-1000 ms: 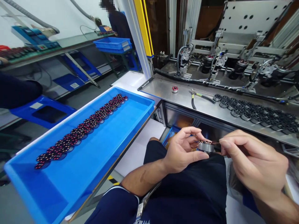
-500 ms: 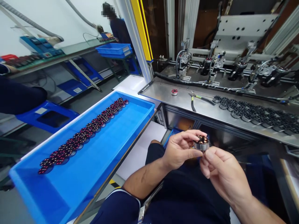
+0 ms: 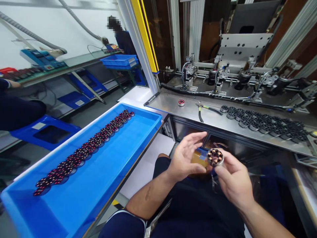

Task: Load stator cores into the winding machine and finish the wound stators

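Note:
Above my lap, my right hand [image 3: 234,178] grips a round motor stator [image 3: 215,157] with copper windings and a metal rim, its wound face tilted up toward me. My left hand [image 3: 185,157] is just left of it, thumb and fingers spread, holding nothing. Thin wire-like strands hang below the stator. One red-topped stator [image 3: 181,103] sits alone on the metal shelf [image 3: 163,102], left of pliers with green and black handles [image 3: 200,112]. Several dark stators [image 3: 262,121] are packed together farther right on the shelf.
A big blue tray [image 3: 104,172] on my left holds a long band of red and black stators [image 3: 84,150]. Behind the shelf stands a machine with clamps [image 3: 190,74]. A yellow post [image 3: 146,36] rises at its left. Two people are at a bench at the far left.
My left hand has let go of the stator and opened to its left. The stator is now in my right hand, turned with its top toward me. The view has shifted slightly.

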### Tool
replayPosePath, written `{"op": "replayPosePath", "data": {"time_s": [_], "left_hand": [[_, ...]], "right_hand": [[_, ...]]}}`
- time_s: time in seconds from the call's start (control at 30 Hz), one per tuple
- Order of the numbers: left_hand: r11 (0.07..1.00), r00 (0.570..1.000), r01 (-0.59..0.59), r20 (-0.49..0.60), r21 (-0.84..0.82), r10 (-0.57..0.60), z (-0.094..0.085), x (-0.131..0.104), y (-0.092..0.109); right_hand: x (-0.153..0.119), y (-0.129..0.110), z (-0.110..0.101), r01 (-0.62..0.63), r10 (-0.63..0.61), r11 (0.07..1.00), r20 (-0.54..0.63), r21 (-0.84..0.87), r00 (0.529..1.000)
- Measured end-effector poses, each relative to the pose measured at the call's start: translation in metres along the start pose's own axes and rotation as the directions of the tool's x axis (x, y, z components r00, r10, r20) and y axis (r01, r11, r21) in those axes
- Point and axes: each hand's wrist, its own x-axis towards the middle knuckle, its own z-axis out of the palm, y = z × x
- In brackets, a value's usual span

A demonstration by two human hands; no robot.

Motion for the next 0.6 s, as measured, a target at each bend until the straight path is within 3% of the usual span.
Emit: {"op": "replayPosePath", "data": {"time_s": [0.07, 0.1, 0.17, 0.23, 0.4, 0.47, 0.6], "left_hand": [[0.979, 0.994, -0.038, -0.09, 0.201, 0.057, -0.002, -0.004, 0.007], [0.951, 0.993, -0.061, -0.08, 0.305, 0.09, -0.001, -0.006, 0.011], [0.882, 0.992, -0.122, 0.025, 0.456, 0.124, 0.003, -0.011, 0.021], [0.84, 0.985, -0.169, 0.115, 0.515, 0.128, 0.01, -0.012, 0.03], [0.844, 0.991, -0.099, 0.127, 0.528, 0.037, 0.016, -0.006, 0.036], [0.841, 0.99, -0.11, 0.136, 0.531, 0.043, 0.014, -0.004, 0.036], [0.779, 0.966, -0.252, 0.192, 0.574, 0.171, 0.008, -0.004, 0.036]], "right_hand": [[0.001, 0.005, -0.007, 0.3, -0.339, 0.9, -0.075, -0.316, 0.938], [0.002, 0.006, -0.01, 0.404, -0.468, 0.802, -0.043, -0.44, 0.883], [0.002, 0.007, -0.015, 0.517, -0.592, 0.637, 0.066, -0.572, 0.803], [0.002, 0.007, -0.017, 0.554, -0.62, 0.553, 0.136, -0.622, 0.773], [0.0, 0.005, -0.019, 0.611, -0.62, 0.498, 0.241, -0.615, 0.747], [0.0, 0.002, -0.021, 0.615, -0.592, 0.536, 0.262, -0.579, 0.762], [0.001, -0.008, -0.024, 0.572, -0.51, 0.667, 0.267, -0.478, 0.818]]}}
